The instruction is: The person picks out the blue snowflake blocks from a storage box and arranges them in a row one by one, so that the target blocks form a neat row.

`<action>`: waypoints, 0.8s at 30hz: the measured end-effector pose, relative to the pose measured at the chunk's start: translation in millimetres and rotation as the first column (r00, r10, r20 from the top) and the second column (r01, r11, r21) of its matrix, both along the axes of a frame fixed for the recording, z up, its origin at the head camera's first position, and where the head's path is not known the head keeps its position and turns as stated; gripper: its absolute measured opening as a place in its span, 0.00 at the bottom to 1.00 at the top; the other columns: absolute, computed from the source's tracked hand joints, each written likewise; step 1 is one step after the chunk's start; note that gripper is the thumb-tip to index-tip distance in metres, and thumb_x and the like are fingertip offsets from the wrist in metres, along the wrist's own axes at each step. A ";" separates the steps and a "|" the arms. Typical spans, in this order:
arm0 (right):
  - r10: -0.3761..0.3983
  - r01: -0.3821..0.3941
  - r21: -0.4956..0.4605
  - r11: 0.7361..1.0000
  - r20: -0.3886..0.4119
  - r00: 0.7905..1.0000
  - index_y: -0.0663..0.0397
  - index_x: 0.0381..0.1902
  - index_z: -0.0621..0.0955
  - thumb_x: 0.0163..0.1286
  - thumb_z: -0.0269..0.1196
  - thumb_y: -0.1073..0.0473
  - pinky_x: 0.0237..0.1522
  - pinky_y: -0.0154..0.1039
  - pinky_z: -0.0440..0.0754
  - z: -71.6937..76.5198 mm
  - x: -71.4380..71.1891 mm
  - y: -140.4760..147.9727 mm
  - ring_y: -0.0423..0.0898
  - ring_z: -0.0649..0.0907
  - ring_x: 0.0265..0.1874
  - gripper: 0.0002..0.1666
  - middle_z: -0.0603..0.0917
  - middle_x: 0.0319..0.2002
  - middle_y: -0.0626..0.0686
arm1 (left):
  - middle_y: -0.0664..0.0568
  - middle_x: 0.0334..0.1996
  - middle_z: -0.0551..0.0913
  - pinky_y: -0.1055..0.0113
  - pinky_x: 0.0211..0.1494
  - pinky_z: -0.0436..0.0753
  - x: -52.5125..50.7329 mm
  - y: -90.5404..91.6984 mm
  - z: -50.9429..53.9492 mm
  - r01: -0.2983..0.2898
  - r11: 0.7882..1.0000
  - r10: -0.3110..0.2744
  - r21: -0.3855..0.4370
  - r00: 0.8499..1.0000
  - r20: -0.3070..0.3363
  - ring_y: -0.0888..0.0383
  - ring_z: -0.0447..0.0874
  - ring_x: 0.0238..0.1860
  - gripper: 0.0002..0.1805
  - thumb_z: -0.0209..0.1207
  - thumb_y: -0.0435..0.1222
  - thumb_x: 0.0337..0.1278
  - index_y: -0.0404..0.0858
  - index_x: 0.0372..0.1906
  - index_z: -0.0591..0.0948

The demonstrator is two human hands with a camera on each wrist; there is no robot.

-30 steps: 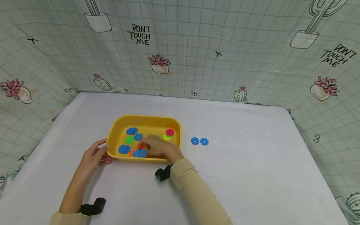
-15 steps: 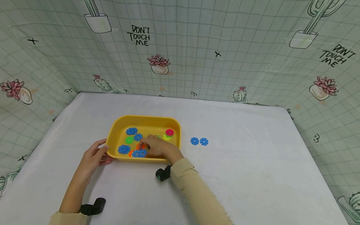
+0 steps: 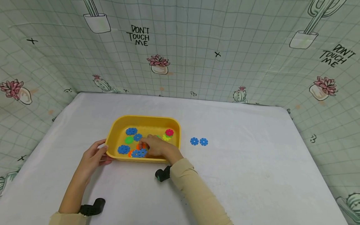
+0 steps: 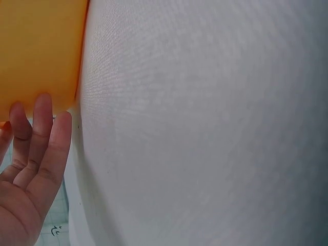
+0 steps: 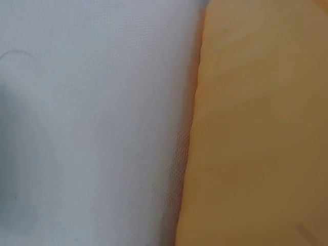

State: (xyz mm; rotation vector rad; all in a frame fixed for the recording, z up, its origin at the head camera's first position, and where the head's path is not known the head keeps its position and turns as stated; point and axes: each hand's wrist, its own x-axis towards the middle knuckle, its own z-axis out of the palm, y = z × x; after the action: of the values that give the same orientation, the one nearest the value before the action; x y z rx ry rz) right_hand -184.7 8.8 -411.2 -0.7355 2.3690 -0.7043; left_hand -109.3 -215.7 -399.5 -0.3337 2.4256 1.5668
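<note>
Yellow tray rests on white table. Left hand grips its left rim near the front corner. Right hand reaches inside, fingers bent down by discs; whether it grasps one, cannot tell. Two blue discs lie outside, right of tray.

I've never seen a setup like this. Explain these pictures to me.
There is no machine: a person works with a bare left hand and right hand. The wide pictures look down from a head camera; the two close-ups come from wrist cameras. On the white table stands a yellow tray of coloured discs, with two blue discs beside it. The left hand holds the tray's edge. The right hand is inside, among the discs; whether it grips one is hidden.
</note>
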 end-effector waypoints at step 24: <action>-0.136 0.127 -0.206 0.970 -0.030 0.990 0.46 0.45 0.75 0.63 0.62 0.61 0.29 0.26 0.70 9.3 1.6 24.0 0.42 0.72 0.28 0.12 0.74 0.28 0.48 | 0.46 0.38 0.77 0.75 0.37 0.83 -1.9 -3.5 -9.8 -0.003 1.000 0.003 0.006 1.000 -0.007 0.68 0.82 0.30 0.32 0.42 0.48 0.70 0.34 0.70 0.56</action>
State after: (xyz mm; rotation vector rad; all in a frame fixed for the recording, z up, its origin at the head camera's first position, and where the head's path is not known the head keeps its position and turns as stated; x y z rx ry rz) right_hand -183.0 32.8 -401.9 -0.6884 2.4268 -1.0094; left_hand -111.2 -219.3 -409.3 -0.3317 2.4264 1.5794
